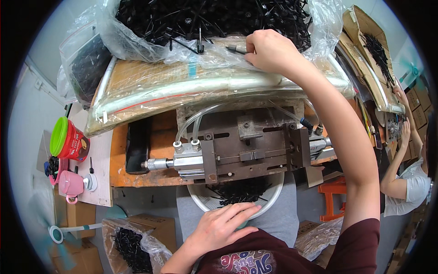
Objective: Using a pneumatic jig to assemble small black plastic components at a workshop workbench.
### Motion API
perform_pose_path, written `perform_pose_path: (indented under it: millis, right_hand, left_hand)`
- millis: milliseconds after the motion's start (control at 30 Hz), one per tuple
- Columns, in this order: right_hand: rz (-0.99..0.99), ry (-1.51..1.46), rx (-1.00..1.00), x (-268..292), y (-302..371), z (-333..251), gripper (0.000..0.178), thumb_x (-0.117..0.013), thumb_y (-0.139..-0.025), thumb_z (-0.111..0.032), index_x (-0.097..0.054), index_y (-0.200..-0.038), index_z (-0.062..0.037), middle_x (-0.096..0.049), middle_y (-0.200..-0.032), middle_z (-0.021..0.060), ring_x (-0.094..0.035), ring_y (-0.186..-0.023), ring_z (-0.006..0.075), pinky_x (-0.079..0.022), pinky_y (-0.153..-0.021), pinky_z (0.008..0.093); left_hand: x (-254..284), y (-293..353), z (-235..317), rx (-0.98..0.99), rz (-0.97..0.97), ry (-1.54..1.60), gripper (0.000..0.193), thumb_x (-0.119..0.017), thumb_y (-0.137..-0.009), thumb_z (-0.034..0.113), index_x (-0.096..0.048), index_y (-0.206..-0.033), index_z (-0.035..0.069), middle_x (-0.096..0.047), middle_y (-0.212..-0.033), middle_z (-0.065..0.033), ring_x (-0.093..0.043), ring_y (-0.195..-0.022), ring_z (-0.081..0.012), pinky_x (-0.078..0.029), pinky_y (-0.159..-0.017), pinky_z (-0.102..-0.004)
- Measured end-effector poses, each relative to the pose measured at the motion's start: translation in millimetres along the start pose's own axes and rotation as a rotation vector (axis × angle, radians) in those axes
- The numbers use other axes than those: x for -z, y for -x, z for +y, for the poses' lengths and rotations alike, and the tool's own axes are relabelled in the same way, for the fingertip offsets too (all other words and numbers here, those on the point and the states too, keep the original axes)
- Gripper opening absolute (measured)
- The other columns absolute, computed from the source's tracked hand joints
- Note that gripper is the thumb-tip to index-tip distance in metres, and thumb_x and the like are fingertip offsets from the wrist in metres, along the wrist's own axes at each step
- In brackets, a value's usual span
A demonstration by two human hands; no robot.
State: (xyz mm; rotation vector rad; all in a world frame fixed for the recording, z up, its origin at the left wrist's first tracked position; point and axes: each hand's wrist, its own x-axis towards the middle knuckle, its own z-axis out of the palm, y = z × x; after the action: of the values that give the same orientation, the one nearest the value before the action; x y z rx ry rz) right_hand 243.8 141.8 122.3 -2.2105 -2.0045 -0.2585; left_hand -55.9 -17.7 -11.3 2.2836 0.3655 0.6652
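My right hand [273, 51] reaches to the front edge of a plastic-lined box [150, 73] heaped with thin black rod-like parts [219, 20]. Its thumb and fingers are pinched on the end of a small black rod-shaped part [236, 49]. My left hand [223, 226] lies with fingers outstretched at the near rim of a white basket [196, 196] on my lap, holding nothing. Black parts [242, 191] fill the basket's bottom. Between box and basket stands a metal fixture [248, 137] with a pneumatic cylinder at each side and a small block [252, 156] in its middle.
Clear air tubes [194, 121] arch over the fixture. On the left are a red tub with a green rim [75, 141] and a pink cup [71, 183]. An open bag of black parts [132, 249] sits low left, near a fan [57, 234]. Another person [406, 182] works at far right.
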Motion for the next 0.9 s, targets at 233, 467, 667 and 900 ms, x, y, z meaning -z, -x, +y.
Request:
perform_pose_path:
  millis: [233, 467, 667, 900]
  right_hand:
    - [0.330, -0.407, 0.016, 20, 29, 16, 0.022, -0.072, -0.087, -0.022, -0.069, -0.088, 0.0002, -0.065, -0.068, 0.0070, -0.064, -0.064, 0.0137, -0.051, -0.063, 0.0303]
    - [-0.191, -1.425, -0.211, 25, 159, -63, 0.019, -0.073, -0.093, -0.016, -0.063, -0.097, -0.0005, -0.064, -0.073, -0.0011, -0.059, -0.054, 0.0043, -0.044, -0.045, 0.0188]
    - [-0.255, -1.696, -0.343, -23, 224, -71, 0.011, -0.067, -0.096, -0.004, -0.061, -0.100, 0.0037, -0.067, -0.089, 0.0050, -0.060, -0.068, 0.0047, -0.046, -0.054, 0.0189]
    - [0.225, -1.450, -0.228, -27, 247, -63, 0.023, -0.061, -0.095, 0.002, -0.063, -0.117, 0.0099, -0.066, -0.114, 0.0186, -0.070, -0.088, 0.0175, -0.057, -0.073, 0.0263]
  left_hand:
    - [21, -14, 10, -0.099, 0.089, -0.019, 0.043, -0.088, -0.074, 0.019, -0.073, -0.111, 0.003, -0.073, -0.109, -0.0114, -0.073, -0.087, -0.0232, -0.059, -0.073, -0.0303]
    - [30, -56, 15, -0.161, 0.647, -0.203, 0.047, -0.090, -0.069, 0.004, -0.069, -0.110, 0.001, -0.073, -0.100, -0.0128, -0.072, -0.088, -0.0254, -0.059, -0.075, -0.0328]
    - [13, -48, 11, -0.143, 0.488, -0.106, 0.036, -0.088, -0.069, 0.001, -0.071, -0.101, 0.001, -0.073, -0.094, -0.0115, -0.072, -0.081, -0.0235, -0.059, -0.067, -0.0301]
    - [1, -45, 2, -0.045, 0.333, -0.257, 0.032, -0.084, -0.071, 0.007, -0.073, -0.100, 0.001, -0.071, -0.115, -0.0143, -0.070, -0.083, -0.0233, -0.058, -0.070, -0.0326]
